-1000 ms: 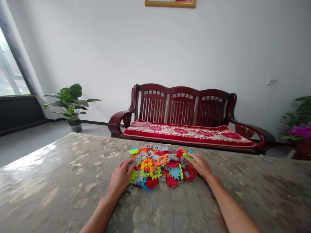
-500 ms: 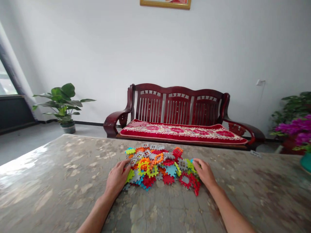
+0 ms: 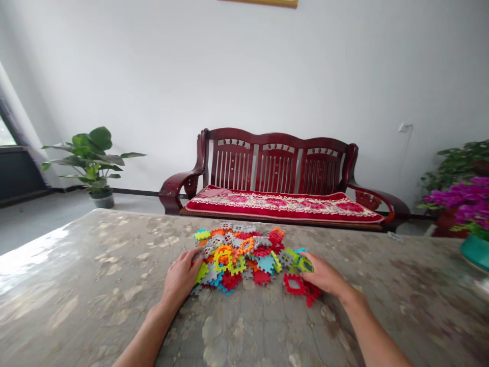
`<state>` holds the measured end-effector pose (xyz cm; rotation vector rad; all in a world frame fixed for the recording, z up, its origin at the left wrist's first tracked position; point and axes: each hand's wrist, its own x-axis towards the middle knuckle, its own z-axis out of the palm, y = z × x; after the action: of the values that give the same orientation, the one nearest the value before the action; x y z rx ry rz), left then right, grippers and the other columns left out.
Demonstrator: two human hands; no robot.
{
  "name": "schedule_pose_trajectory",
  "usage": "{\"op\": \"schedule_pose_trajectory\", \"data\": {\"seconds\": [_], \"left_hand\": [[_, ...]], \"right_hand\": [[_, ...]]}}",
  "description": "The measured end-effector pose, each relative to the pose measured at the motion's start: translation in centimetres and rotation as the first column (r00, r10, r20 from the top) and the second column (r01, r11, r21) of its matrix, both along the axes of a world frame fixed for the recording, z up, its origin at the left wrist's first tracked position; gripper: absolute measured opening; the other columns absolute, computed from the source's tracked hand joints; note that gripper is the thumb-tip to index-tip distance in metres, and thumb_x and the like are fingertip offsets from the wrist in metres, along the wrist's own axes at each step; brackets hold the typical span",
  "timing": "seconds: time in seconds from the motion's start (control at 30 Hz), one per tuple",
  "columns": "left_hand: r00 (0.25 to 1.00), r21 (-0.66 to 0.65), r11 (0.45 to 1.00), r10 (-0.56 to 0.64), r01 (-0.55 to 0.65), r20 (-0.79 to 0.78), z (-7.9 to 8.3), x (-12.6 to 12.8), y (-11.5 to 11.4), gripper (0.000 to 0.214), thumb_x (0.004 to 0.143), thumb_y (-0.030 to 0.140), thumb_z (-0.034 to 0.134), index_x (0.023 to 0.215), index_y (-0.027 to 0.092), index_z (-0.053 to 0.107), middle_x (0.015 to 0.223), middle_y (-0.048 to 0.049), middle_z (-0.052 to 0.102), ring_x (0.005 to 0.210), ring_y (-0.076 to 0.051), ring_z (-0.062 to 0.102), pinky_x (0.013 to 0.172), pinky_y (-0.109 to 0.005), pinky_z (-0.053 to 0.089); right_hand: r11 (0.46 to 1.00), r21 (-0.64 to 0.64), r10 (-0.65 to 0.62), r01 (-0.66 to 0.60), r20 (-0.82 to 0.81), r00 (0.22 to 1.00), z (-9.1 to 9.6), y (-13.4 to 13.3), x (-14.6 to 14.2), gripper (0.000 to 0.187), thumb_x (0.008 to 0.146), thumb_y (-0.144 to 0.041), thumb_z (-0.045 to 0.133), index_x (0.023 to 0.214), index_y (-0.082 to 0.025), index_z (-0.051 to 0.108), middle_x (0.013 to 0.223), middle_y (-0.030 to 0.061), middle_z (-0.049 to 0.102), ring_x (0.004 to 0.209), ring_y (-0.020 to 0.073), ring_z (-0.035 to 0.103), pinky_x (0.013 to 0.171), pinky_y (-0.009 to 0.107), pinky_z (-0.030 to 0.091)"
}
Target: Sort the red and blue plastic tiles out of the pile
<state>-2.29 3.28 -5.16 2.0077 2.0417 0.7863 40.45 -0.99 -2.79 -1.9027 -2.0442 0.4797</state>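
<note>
A heap of toothed plastic interlocking tiles in red, orange, lime, grey and blue lies on the table in front of me. My left hand rests at the heap's left side, fingers apart and touching its edge. At the right side, my right hand has its thumb and fingers around a lime-green tile. Just below that thumb lie a red tile with an open centre and another red piece, slightly apart from the main heap.
The table has a patterned cover. One grey tile lies alone near its far right edge. Behind stands a dark red wooden bench with a red floral cushion. A teal pot with purple flowers is at the right, a potted plant at the left.
My right hand has closed in around the lime-green tile. The red tiles near it have shifted right, away from the heap. My left hand stays at the left side. The view has shifted slightly.
</note>
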Motion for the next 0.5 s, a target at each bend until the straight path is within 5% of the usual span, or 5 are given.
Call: {"op": "schedule_pose_trajectory", "data": {"seconds": [0.27,0.5], "left_hand": [[1.000,-0.004,1.000,-0.006,0.006,-0.001,0.2,0.1,-0.1,0.043,0.093,0.039,0.036,0.124,0.024,0.063,0.126,-0.0071,0.065,0.116,-0.024,0.060,0.099,-0.035,0.044],[1.000,-0.008,1.000,-0.007,0.007,0.009,0.2,0.1,-0.1,0.043,0.094,0.038,0.036,0.124,0.023,0.062,0.126,-0.0082,0.065,0.115,-0.025,0.060,0.100,-0.037,0.043]], "right_hand": [[0.989,0.043,-0.147,0.140,0.290,0.946,1.6,-1.0,-2.3,0.058,0.075,-0.024,0.052,0.133,-0.021,0.053,0.133,0.0082,0.057,0.119,0.0278,0.050,0.099,0.038,0.039],[0.971,0.102,-0.240,0.217,0.344,0.908,2.2,-1.1,-4.1,0.041,0.072,-0.021,0.054,0.112,-0.019,0.061,0.116,0.0116,0.063,0.112,0.0294,0.054,0.084,0.036,0.044]]}}
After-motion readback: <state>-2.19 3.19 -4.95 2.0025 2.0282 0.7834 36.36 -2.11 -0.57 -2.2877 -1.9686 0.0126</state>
